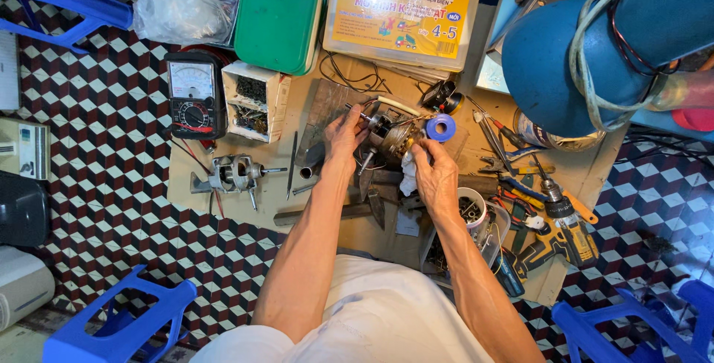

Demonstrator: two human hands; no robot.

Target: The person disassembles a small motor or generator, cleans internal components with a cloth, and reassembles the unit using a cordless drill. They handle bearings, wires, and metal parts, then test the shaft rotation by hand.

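A small electric motor [390, 134] with copper windings and a steel shaft sits on a cardboard sheet [245, 207] on the tiled floor. My left hand [343, 136] grips the motor's left side, fingers around its frame. My right hand [433, 173] pinches something small at the motor's right side, next to a roll of blue tape [440, 127]; a white rag [408, 177] lies under that hand. What the right fingers pinch is too small to tell.
A second motor [234, 173] lies at left, near an analog multimeter [194, 95] and a box of screws [253, 100]. A green box [277, 15] and a clear kit case [401, 13] sit behind. Pliers, screwdrivers and a cordless drill [554, 240] crowd the right. Blue stools ring the area.
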